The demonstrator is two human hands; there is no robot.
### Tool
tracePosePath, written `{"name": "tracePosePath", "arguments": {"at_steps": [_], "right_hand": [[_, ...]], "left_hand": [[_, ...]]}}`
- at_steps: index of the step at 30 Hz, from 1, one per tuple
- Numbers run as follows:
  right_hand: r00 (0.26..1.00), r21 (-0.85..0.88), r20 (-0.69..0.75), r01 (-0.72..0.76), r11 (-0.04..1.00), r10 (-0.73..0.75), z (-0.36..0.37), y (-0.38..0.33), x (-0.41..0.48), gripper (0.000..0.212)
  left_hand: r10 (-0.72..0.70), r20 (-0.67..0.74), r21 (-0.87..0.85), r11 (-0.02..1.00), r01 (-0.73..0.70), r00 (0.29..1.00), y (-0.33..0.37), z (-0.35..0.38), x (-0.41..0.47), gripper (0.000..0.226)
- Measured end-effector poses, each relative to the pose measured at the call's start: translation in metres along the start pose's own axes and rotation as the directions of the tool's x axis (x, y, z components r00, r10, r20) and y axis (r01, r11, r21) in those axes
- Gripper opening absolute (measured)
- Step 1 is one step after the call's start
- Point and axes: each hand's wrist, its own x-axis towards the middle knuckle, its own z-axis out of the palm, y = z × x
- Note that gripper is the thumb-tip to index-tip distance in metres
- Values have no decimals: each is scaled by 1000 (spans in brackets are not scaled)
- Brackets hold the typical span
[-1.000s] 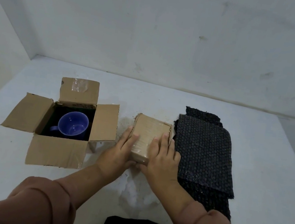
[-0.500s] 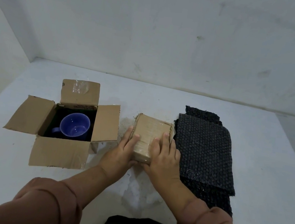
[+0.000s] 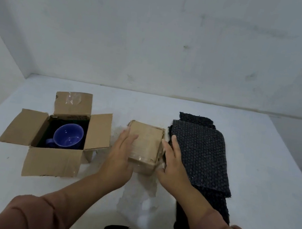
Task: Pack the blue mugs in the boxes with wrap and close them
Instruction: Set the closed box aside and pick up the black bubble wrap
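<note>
Perhaps a plain packing corner: stained white walls (image 3: 157,37) and a bare white table (image 3: 271,189), with nothing domestic.

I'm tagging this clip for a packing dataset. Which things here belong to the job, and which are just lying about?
Job: open box, blue mug inside it, closed box between left hand and right hand, black bubble wrap.
Lying about: nothing; only the white table.

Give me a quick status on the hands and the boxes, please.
Left hand and right hand flank closed box, fingers extended. Blue mug sits in open box, flaps out. Black wrap beside right hand, nothing blocking.
</note>
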Motion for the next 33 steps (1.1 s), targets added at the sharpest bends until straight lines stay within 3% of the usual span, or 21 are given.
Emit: {"name": "tracePosePath", "arguments": {"at_steps": [3, 5, 7, 9, 11, 14, 17, 22, 24, 27, 33], "right_hand": [[987, 140, -20, -153, 978, 158, -18, 18, -1, 64], [967, 133, -23, -250, 959, 255, -32, 35, -2, 55], [941, 81, -19, -334, 939, 337, -46, 53, -4, 50], [919, 27, 5, -395, 918, 395, -58, 69, -6, 49], [906, -22, 43, -421, 907, 422, -65, 83, -5, 51], [901, -76, 115, -412, 908, 418, -67, 96, -3, 54], [900, -131, 183, -377, 917, 396, -60, 104, -3, 57], [904, -194, 184, -351, 916, 386, -51, 110, -2, 56], [908, -194, 179, -344, 919, 378, -50, 112, -2, 56], [909, -187, 181, -342, 921, 374, -51, 114, -2, 56], [914, -159, 177, -339, 927, 364, -51, 116, -3, 56]], "left_hand": [[157, -16, -61, 986, -157, 988, 30, 10, 13, 71], [177, 38, -151, 974, -170, 983, 55, 23, 22, 64], [107, 130, -272, 960, -68, 986, 74, 43, 31, 62], [-24, 285, -351, 928, 128, 958, 89, 65, 40, 60], [-208, 459, -355, 848, 393, 864, 100, 81, 50, 58], [-419, 511, -409, 649, 641, 750, 103, 97, 69, 48], [-556, 516, -447, 473, 759, 651, 97, 107, 91, 39], [-619, 509, -477, 376, 794, 599, 88, 118, 111, 32], [-603, 489, -521, 378, 765, 631, 87, 123, 117, 37], [-566, 354, -575, 496, 650, 745, 88, 130, 124, 44], [-554, 199, -317, 744, 588, 809, 83, 136, 129, 27]]}}
